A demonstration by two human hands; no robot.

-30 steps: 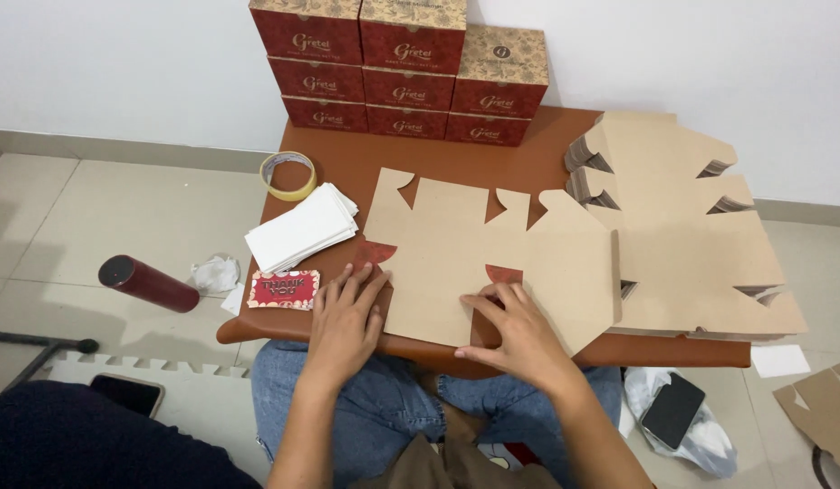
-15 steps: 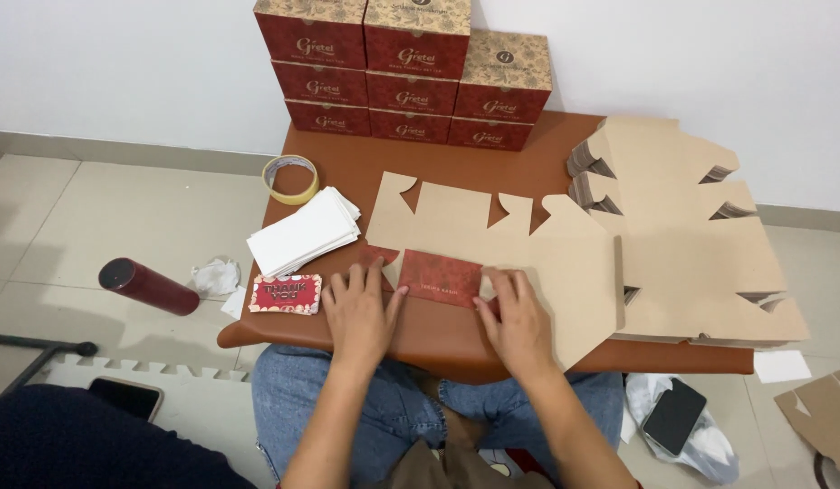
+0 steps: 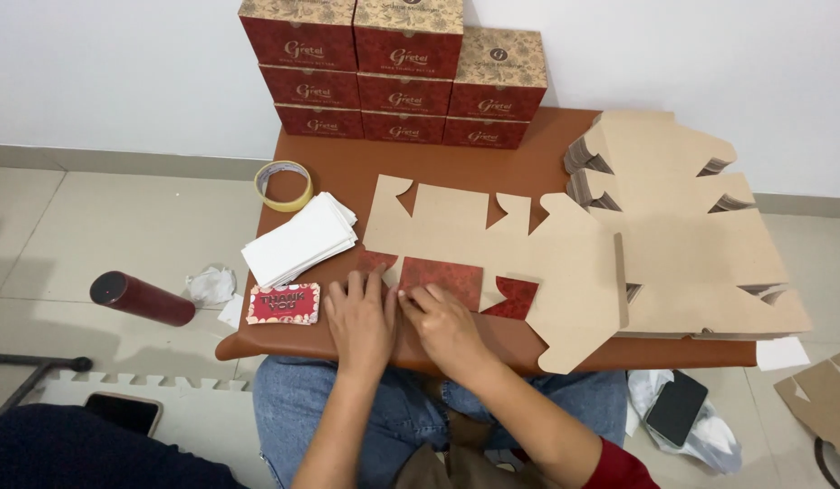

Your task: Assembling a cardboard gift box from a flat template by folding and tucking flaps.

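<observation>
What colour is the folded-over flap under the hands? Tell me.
Dark red with a faint ornamental pattern; the folded-over flap shows in the head view, on a plain brown cardboard sheet.

One camera sits on my head, looking steeply down and forward over my lap at the small brown table [image 3: 347,177], close enough that my forearms enter from six o'clock. The wall and the stacked red boxes [image 3: 397,77] fill twelve o'clock, bare floor tiles nine o'clock.
</observation>
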